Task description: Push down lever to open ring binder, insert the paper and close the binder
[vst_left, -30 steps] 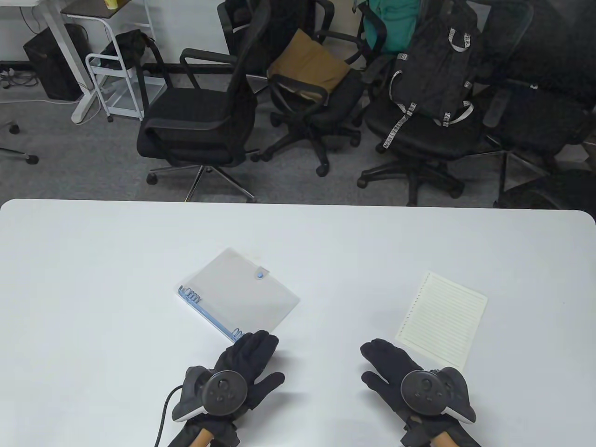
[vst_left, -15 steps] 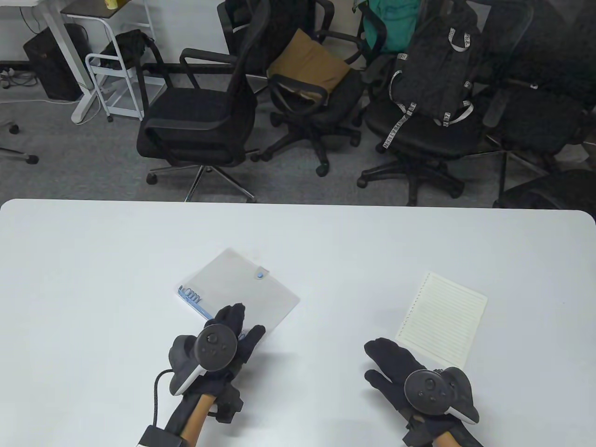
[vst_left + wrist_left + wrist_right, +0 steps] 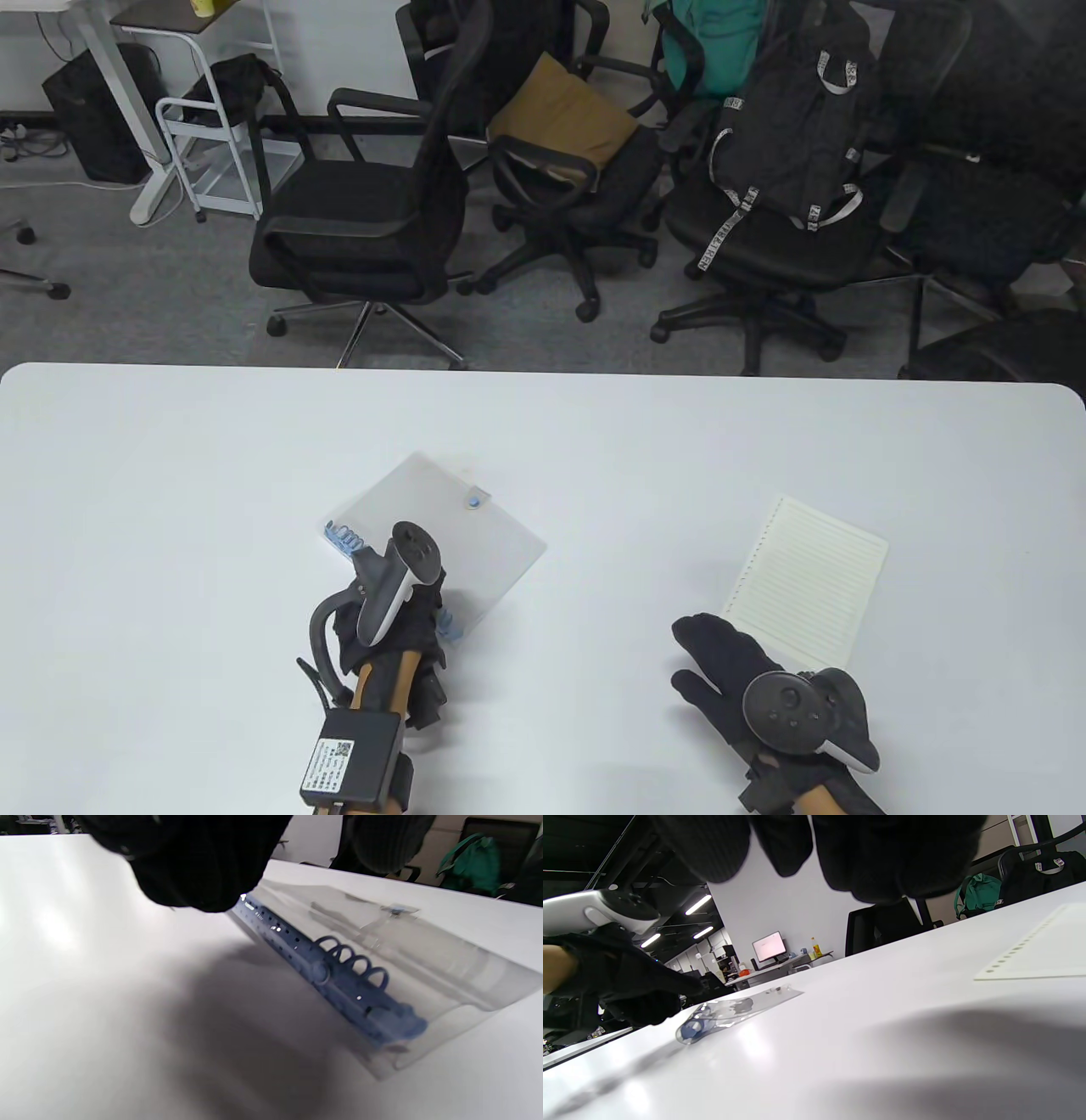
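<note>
The ring binder (image 3: 475, 543) has a clear cover and a blue ring spine (image 3: 335, 980); it lies left of the table's middle, with its spine edge raised a little off the table. My left hand (image 3: 411, 611), turned on its side, grips the binder at the near part of the spine; the glove (image 3: 191, 866) covers that part. The lined, punched paper (image 3: 806, 581) lies flat to the right. Just below the paper's near corner, my right hand (image 3: 721, 662) rests flat on the table (image 3: 170, 475) with straight fingers, holding nothing. The right wrist view shows the binder (image 3: 742, 1007) and the paper (image 3: 1043, 950).
A blue snap tab (image 3: 473, 503) sits on the binder's far edge. Several office chairs (image 3: 365, 212) and a black backpack (image 3: 789, 127) stand beyond the table's far edge. White table surface surrounds both objects.
My left hand has moved forward from the table onto the binder's spine, rolled onto its side and gripped it, and the spine edge has risen slightly. The right hand has barely shifted.
</note>
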A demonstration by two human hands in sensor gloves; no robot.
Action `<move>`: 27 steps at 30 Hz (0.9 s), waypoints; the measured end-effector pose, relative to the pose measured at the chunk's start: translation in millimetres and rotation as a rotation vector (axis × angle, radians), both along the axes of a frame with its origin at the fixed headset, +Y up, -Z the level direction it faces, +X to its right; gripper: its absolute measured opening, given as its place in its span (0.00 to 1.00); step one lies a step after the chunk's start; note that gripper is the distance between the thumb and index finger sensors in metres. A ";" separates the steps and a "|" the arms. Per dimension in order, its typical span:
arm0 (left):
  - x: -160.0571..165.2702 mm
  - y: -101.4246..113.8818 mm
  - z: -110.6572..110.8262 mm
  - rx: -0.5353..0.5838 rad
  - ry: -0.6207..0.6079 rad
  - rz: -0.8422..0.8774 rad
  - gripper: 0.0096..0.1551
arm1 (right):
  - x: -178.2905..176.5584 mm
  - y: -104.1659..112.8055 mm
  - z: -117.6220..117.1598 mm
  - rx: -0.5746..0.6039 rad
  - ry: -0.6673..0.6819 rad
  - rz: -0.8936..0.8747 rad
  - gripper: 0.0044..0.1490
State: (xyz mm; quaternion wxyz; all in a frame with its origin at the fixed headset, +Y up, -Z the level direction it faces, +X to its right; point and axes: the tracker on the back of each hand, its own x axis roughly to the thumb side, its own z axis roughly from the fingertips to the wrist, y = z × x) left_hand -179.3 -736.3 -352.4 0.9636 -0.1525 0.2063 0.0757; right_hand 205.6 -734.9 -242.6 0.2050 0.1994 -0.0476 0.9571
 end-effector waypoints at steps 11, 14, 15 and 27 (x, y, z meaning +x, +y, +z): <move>3.1 -25.0 -8.8 -0.060 0.135 0.061 0.52 | -0.3 1.0 -0.4 -0.008 -0.006 0.029 0.38; 4.3 -26.2 -8.3 -0.046 0.168 0.066 0.51 | -0.7 1.5 -0.1 -0.005 -0.005 0.035 0.38; 4.3 -27.0 -6.9 -0.026 0.195 0.092 0.50 | -0.7 1.5 -0.3 -0.005 -0.005 0.035 0.39; -7.1 -30.6 0.0 0.049 0.358 0.281 0.46 | -0.1 2.3 -0.4 0.000 -0.013 0.044 0.39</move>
